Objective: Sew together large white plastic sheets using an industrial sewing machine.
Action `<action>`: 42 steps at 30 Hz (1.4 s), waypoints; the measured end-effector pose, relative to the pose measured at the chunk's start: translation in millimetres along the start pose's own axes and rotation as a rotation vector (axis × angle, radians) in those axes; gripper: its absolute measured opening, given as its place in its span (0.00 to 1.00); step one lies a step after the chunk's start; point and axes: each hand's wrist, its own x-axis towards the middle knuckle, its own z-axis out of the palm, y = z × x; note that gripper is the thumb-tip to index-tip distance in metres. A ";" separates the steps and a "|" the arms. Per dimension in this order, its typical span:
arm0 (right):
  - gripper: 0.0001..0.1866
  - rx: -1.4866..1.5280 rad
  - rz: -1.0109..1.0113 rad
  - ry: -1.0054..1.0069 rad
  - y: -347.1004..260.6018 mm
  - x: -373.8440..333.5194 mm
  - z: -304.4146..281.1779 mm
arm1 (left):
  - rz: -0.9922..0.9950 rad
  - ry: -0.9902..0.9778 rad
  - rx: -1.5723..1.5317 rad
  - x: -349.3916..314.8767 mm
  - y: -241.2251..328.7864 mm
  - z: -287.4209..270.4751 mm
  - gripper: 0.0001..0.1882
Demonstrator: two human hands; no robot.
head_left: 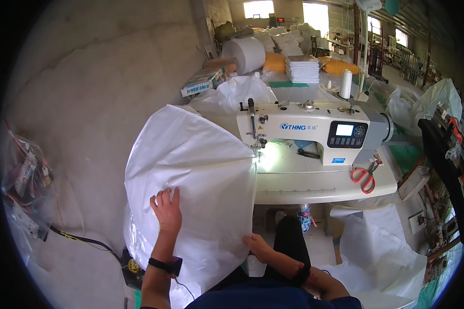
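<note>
A large white plastic-like sheet (201,170) spreads over the left of the sewing table and hangs down toward my lap. Its right edge runs up to the needle area of a white sewing machine (288,123), whose lamp lights the bed. My left hand (167,208) rests on the middle of the sheet with its fingers apart and bent a little. Lower down, my right hand (258,247) pinches the sheet's right edge below the table front; its fingertips are partly hidden.
Red-handled scissors (364,180) lie at the table's right end. A white thread cone (346,84) stands behind the machine. More white sheeting (374,247) hangs at the lower right. At the back are a stack of folded white material (302,69) and a big white roll (244,55).
</note>
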 end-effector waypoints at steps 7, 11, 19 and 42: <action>0.16 0.034 0.011 -0.039 -3.2 -0.2 2.7 | 0.106 -0.282 -0.227 14.8 -16.6 18.2 0.36; 0.16 0.005 0.039 -0.034 -5.4 -3.1 -2.1 | 0.097 -0.255 -0.111 50.2 -68.9 28.8 0.30; 0.17 0.124 0.080 -0.024 -3.6 3.0 4.0 | 0.274 -0.112 -0.545 109.4 -76.7 -40.1 0.26; 0.15 -0.245 -0.078 -0.135 -23.2 -32.7 28.0 | 0.447 -0.615 -1.058 -32.9 91.9 -84.2 0.07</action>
